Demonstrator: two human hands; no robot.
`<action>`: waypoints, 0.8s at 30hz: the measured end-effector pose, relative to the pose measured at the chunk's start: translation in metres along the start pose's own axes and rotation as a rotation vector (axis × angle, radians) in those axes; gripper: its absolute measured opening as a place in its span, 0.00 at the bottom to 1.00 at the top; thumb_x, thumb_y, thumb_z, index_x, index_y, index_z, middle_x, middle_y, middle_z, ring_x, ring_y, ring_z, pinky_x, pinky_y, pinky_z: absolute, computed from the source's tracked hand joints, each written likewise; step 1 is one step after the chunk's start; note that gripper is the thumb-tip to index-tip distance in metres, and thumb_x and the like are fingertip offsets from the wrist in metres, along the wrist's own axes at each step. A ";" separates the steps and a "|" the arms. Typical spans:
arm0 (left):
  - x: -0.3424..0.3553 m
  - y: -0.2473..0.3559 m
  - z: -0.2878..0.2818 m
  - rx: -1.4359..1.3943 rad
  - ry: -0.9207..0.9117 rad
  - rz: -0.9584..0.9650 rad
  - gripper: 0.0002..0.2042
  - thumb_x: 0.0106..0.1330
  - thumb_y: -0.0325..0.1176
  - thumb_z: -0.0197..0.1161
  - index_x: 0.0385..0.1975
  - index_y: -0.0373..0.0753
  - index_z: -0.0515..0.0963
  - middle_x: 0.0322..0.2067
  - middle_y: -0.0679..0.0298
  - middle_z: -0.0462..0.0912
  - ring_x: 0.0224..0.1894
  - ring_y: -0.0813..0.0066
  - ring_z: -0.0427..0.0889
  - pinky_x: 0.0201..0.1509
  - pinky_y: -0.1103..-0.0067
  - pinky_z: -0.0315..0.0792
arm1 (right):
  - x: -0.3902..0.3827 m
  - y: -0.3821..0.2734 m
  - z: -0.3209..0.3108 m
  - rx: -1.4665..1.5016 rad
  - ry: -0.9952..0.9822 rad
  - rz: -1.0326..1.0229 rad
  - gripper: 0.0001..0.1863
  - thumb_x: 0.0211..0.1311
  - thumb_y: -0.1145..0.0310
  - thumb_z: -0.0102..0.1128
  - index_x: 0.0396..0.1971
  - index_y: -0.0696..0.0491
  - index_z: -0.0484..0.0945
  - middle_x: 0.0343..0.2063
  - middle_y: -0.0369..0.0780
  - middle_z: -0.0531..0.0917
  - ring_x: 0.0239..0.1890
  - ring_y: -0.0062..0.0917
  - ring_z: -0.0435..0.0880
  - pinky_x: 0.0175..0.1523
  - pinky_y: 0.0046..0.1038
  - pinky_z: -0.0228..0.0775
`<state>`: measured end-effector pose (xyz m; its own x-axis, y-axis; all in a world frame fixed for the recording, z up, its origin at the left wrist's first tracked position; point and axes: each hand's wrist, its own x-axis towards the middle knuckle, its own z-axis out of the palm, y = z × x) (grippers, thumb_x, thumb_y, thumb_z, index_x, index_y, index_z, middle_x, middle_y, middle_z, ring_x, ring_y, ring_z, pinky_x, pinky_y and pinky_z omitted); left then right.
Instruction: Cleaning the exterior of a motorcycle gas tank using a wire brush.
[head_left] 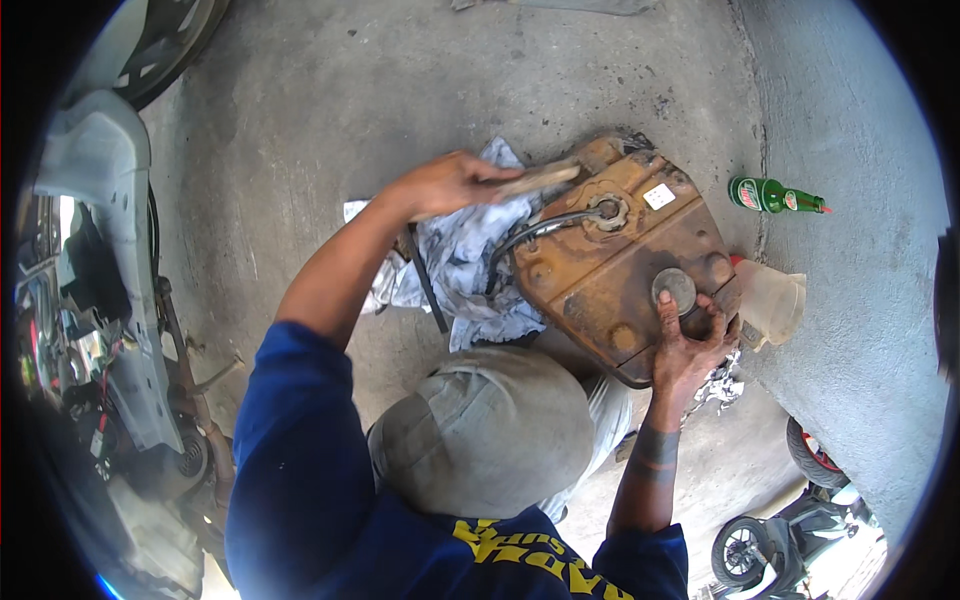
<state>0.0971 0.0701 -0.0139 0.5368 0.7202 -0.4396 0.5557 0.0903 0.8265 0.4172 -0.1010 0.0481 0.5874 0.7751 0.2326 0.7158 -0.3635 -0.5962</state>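
A grey concrete floor [300,120], stained and speckled, spreads across most of the frame, meeting a blue-grey wall [855,390] along the right side. Down the left side is a partly stripped vehicle [125,170], its pale panel and inner parts exposed. A person in a navy shirt [300,450] with yellow lettering fills the bottom centre, both forearms reaching upward. At the lower right is a dark motorcycle [765,555], with a red-rimmed wheel [815,450] above it.

Right of centre is a rusty metal tank [625,255], boxy and orange-brown, set at an angle. A dark hose [540,227] curves from a round fitting near its top towards its left edge. Crumpled white and grey cloth [470,250] lies just beside the tank, on its left, with a thin black strip [427,285] across it.

The right hand [695,345] is on the tank's lower right, fingers spread, the thumb laid over a round grey disc [675,290]. The left hand [455,185], above the cloth, is closed around a wooden stick [545,178] whose far end reaches the tank's upper left; whether they touch cannot be told.

A translucent plastic container [775,300] is just right of the tank. Above it is a green bottle [765,195], its red-tipped neck pointing right. Smallest is a square white label [659,196] on the tank.
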 end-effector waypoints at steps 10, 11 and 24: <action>0.036 0.012 0.051 0.108 0.255 0.048 0.21 0.69 0.42 0.62 0.61 0.49 0.74 0.48 0.54 0.85 0.46 0.68 0.85 0.53 0.73 0.75 | 0.001 -0.015 -0.003 -0.089 -0.065 0.066 0.30 0.44 0.49 0.80 0.42 0.54 0.82 0.62 0.56 0.63 0.66 0.50 0.62 0.68 0.48 0.57; 0.019 0.009 0.042 0.151 0.257 0.060 0.21 0.69 0.41 0.62 0.61 0.50 0.74 0.46 0.53 0.85 0.44 0.67 0.85 0.51 0.72 0.75 | -0.002 -0.009 0.000 -0.017 -0.030 0.049 0.29 0.44 0.50 0.80 0.41 0.54 0.82 0.61 0.55 0.64 0.66 0.49 0.62 0.68 0.47 0.58; 0.067 0.044 0.019 0.275 0.516 0.115 0.30 0.65 0.46 0.63 0.68 0.54 0.65 0.52 0.49 0.81 0.52 0.52 0.82 0.60 0.67 0.74 | 0.000 -0.009 0.001 -0.009 -0.027 0.028 0.29 0.41 0.48 0.82 0.38 0.54 0.82 0.63 0.61 0.60 0.69 0.55 0.57 0.68 0.51 0.57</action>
<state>0.1696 0.1088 -0.0139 0.2638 0.9622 -0.0678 0.6931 -0.1402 0.7071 0.4107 -0.0970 0.0522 0.5968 0.7782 0.1955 0.7027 -0.3893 -0.5955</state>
